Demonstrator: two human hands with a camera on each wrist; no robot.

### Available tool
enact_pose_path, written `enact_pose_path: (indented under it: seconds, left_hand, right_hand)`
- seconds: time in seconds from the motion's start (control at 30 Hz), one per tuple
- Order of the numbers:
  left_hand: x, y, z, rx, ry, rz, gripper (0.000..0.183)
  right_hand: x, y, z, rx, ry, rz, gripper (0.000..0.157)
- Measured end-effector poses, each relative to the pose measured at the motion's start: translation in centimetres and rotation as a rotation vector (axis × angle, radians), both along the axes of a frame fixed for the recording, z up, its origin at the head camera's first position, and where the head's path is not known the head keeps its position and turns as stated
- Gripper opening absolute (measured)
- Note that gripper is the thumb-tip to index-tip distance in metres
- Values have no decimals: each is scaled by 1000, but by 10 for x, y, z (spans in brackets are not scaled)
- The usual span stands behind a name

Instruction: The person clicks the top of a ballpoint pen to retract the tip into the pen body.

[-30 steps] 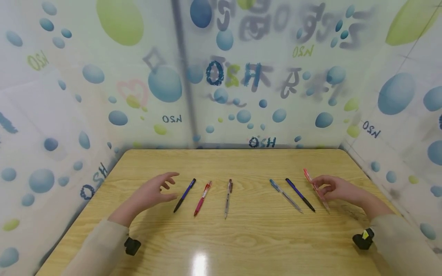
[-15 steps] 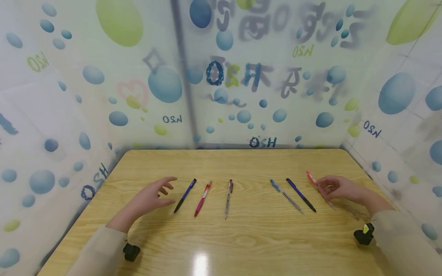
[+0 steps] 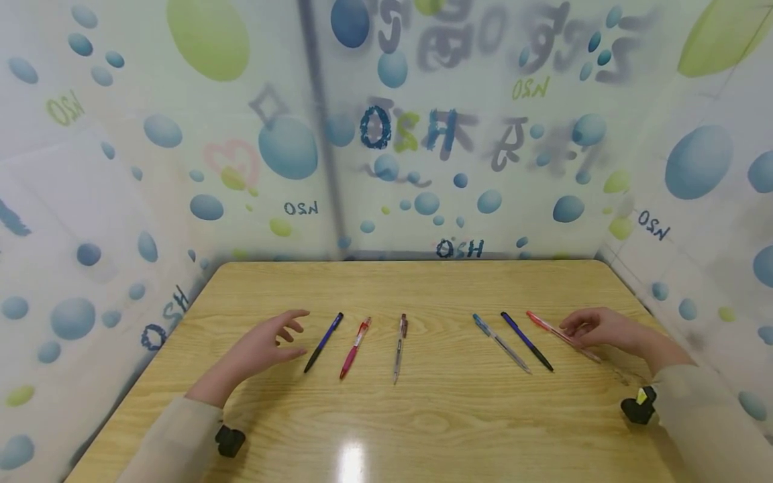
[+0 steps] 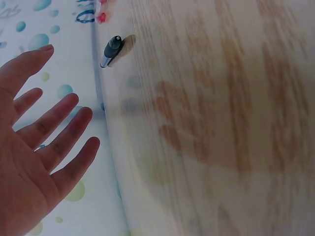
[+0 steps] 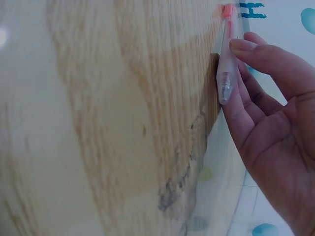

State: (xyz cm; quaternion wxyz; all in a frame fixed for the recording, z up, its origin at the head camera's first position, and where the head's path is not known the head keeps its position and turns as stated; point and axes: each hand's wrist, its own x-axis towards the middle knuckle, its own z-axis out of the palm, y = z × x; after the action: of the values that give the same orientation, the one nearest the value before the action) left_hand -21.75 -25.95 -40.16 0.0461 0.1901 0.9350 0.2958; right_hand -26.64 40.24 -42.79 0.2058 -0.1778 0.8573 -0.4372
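At 3 o'clock from the left hand [image 3: 262, 342], a blue pen [image 3: 323, 343], a red pen [image 3: 355, 348] and a brown-topped pen [image 3: 399, 349] are in the way. Then comes a big gap. Next, a pale blue pen [image 3: 502, 344], another blue pen [image 3: 527, 342] and a pink pen [image 3: 552, 329] make a row. A wall [image 3: 386, 225] blocks 12 o'clock. The surface [image 3: 447, 429] has room at 6 o'clock.

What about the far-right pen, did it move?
Yes: the pink pen turned. Its far end swung toward the blue pen beside it, its near end away.

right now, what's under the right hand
A red-and-clear pen, over the wooden tabletop; in the head view both its ends show. The right hand hides part of its middle and some tabletop.
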Motion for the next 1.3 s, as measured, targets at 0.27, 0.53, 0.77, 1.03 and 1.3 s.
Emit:
enact_pose_path:
  seconds: [0.27, 0.53, 0.77, 1.03, 1.3]
  left_hand:
    - [-1, 0, 0, -3, -2, -8, 69]
    - [-1, -2, 0, -4, -4, -13, 69]
    - [-3, -1, 3, -18, -27, -8, 69]
    - [-11, 9, 8, -33, -18, -36, 68]
    - [-12, 29, 17, -44, 12, -72, 67]
  right_hand:
    - [5, -4, 6, 64, 21, 7, 31]
    - [6, -5, 7, 102, 28, 2, 31]
    - [7, -3, 6, 109, 72, 16, 33]
    - [5, -15, 19, 108, 208, 43, 32]
    - [2, -31, 25, 57, 210, 70, 37]
